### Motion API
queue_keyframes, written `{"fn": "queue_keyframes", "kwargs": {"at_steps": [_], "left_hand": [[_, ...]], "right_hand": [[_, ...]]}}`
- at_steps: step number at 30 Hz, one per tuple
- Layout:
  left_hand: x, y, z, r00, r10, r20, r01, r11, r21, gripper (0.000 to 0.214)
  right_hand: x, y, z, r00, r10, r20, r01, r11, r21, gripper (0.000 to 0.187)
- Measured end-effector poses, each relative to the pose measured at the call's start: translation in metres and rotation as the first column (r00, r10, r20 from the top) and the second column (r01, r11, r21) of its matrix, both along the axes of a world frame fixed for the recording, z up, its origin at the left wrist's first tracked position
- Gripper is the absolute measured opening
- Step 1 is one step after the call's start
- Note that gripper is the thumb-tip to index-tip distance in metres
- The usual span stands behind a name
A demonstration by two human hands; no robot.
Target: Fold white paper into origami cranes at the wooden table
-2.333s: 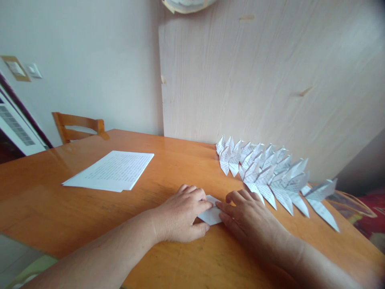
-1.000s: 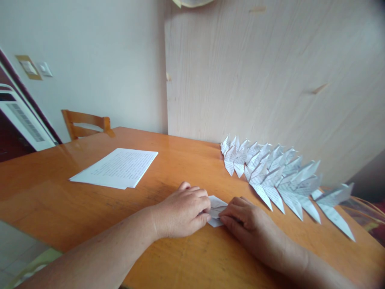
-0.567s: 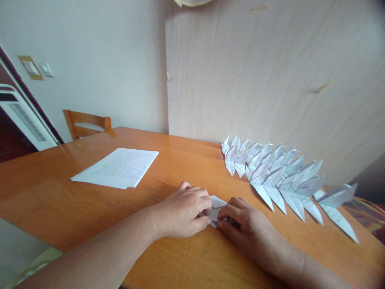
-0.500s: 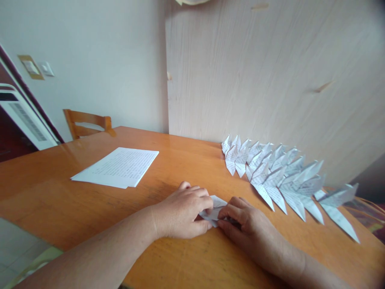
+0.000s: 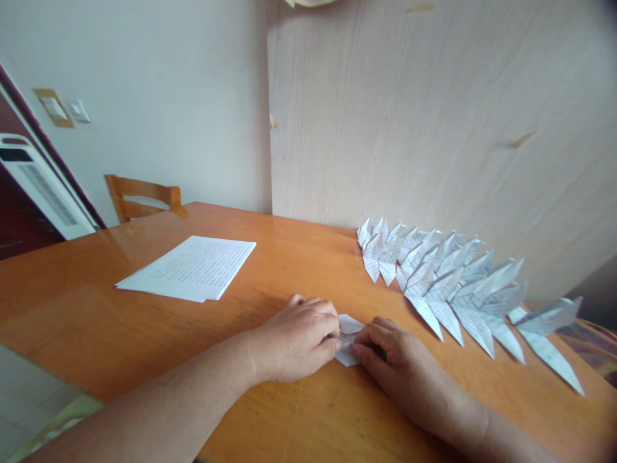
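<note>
Where the hands meet: the left hand (image 5: 296,337) and the right hand (image 5: 393,350) each pinch one side of a small folded paper (image 5: 348,334), their fingertips almost touching over it.
Grip: both hands are closed on the paper between thumb and fingertips. The fingers curl low and the hands seem to rest on the table (image 5: 289,257), probably to steady them and press the piece flat.
Folded paper: it is white with print and lies on the table close to the near edge, about midway along it. Only a corner and a strip show between the fingers, so I cannot tell its shape.
Forearms: both come in over the near edge and converge on the paper, which braces the hands.
Row of folded pieces (image 5: 448,283): pointed printed shapes overlap like scales from the far edge toward the right corner. They are near the right hand but apart from it, seemingly parked off the working spot.
Printed sheets (image 5: 190,268): a flat stack lies toward the far left, well apart from the hands.
Past the table: a chair (image 5: 142,196) stands at the far left corner and a wood panel (image 5: 409,116) stands along the far edge.
</note>
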State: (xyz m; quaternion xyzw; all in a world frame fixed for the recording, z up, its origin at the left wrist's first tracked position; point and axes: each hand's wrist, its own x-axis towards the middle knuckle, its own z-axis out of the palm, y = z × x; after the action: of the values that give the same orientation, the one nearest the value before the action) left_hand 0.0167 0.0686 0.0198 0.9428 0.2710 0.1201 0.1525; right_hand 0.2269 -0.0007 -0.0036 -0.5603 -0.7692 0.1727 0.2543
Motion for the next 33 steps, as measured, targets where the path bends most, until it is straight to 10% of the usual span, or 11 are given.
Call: {"fn": "queue_keyframes", "kwargs": {"at_steps": [33], "left_hand": [[0.013,-0.001,-0.01,0.982,0.187,-0.01,-0.187,0.982,-0.008,0.003]], "right_hand": [[-0.007,0.004,0.0,0.99,-0.131,0.058,0.136,0.988,-0.076,0.008]]}}
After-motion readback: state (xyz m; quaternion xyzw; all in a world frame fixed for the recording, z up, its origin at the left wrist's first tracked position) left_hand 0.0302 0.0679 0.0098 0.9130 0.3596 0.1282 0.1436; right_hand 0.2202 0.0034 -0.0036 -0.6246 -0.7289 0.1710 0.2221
